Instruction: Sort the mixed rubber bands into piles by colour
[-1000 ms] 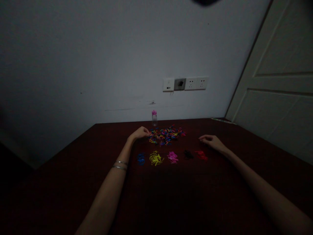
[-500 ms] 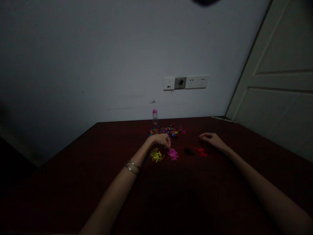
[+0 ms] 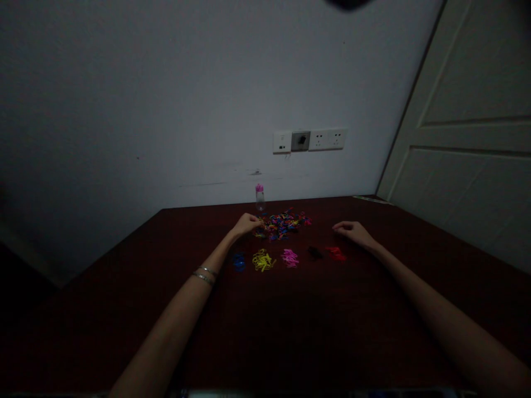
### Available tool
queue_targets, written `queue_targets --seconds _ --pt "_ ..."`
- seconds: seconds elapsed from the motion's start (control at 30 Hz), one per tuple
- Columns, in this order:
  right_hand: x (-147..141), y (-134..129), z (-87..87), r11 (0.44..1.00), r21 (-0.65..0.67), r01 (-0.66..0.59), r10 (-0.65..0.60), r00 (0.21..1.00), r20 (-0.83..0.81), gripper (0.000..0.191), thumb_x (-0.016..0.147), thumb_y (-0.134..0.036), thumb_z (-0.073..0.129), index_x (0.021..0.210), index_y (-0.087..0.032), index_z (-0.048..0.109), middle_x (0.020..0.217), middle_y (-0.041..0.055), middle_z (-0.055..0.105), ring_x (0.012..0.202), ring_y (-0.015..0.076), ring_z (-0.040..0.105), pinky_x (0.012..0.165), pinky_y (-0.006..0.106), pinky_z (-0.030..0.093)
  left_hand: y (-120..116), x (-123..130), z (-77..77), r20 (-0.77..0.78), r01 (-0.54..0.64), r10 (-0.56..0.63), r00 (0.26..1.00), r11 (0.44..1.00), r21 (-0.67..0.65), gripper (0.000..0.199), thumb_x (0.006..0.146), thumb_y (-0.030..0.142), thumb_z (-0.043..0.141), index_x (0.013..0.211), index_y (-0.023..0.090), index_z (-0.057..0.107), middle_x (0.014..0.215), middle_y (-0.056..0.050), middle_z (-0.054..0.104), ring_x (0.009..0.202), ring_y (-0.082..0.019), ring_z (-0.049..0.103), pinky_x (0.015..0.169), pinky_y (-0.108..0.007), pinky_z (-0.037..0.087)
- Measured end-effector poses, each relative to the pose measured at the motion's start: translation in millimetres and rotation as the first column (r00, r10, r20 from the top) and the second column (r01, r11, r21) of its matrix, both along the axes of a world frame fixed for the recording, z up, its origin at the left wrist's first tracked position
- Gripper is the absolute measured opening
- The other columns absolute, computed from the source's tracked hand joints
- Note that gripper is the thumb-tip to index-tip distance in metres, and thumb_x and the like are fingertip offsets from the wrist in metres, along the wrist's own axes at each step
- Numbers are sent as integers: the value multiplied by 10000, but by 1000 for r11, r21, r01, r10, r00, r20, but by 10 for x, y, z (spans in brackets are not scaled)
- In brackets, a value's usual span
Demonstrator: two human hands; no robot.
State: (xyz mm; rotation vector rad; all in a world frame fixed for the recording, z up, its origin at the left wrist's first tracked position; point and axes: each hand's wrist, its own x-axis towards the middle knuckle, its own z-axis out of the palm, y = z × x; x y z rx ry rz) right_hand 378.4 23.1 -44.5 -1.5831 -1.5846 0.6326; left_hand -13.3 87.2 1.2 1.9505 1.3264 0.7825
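Note:
My left hand (image 3: 248,223) is at the left edge of a mixed heap of small coloured rubber bands (image 3: 286,222). Its thumb and fingertips are pinched together among the bands; whatever is between them is too small to make out. My right hand (image 3: 353,232) rests on its side on the table, right of the heap, fingers loosely stretched and holding nothing visible. Nearer to me, sorted piles form a row: blue bands (image 3: 239,261), yellow bands (image 3: 263,260), pink bands (image 3: 290,258), black bands (image 3: 315,252) and red bands (image 3: 336,254).
A small clear bottle with a pink top (image 3: 260,199) stands behind the heap, near the wall. Sockets and a switch (image 3: 309,140) are on the wall above the dark red table (image 3: 265,315). A pale panelled door (image 3: 464,166) is at the right.
My left hand has moved from above the pink pile, left and away from me, to the heap's left edge. The blue pile now shows. My right hand stays in place; the view shifted slightly.

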Motion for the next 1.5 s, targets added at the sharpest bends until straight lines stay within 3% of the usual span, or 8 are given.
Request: queue_targets --seconds 0.13,0.33,0.5,0.57,0.73,1.0,1.5 --pt "-5 38 -9 1000 -13 13 -13 1000 -8 273 640 -337 581 804 -140 673 650 32 639 539 116 536 488 221 406 183 -471 -113 85 -346 338 938 932 113 262 647 361 571 586 118 646 504 -2 550 510 -104 462 496 -208 315" --pt "-38 91 21 999 -47 25 -21 996 82 290 691 -294 546 918 -143 645 655 27 627 501 110 528 458 219 405 283 -1073 -320 78 -494 488 869 858 140 230 632 358 571 585 141 631 540 -19 581 558 -134 513 503 -208 334" --pt "-207 169 99 994 85 -62 23 913 407 362 698 -174 546 1057 -163 597 944 62 643 818 159 591 734 253 457 228 -1147 -349 114 -505 493 862 856 112 264 629 388 568 611 134 640 535 -11 574 538 -127 498 500 -211 328" --pt "-316 207 133 993 69 -100 51 856 515 401 712 -162 547 1112 -175 569 1071 80 606 940 178 568 816 266 433 198 -1115 -332 107 -499 488 866 858 123 249 620 377 575 606 138 642 546 -15 585 553 -132 507 512 -213 335" --pt "-598 286 222 996 -36 -86 86 703 706 363 798 -274 504 1158 -231 532 1203 100 512 1023 229 538 811 318 431 138 -1081 -313 93 -450 441 893 879 157 244 604 385 586 582 147 635 564 -15 597 584 -139 518 542 -213 352" --pt "-724 408 278 997 -68 -28 68 684 727 378 848 -429 436 1142 -217 544 1155 108 552 1030 229 533 780 311 437 165 -1126 -358 133 -439 421 897 884 162 261 621 396 573 604 141 622 546 -1 572 565 -126 496 531 -208 348" --pt "-910 335 283 998 23 59 -54 608 792 315 879 -370 394 1021 -192 612 1084 126 587 958 244 575 740 319 440 198 -1155 -409 128 -437 420 898 883 170 262 627 398 572 625 142 629 584 -14 595 582 -134 516 544 -213 365"
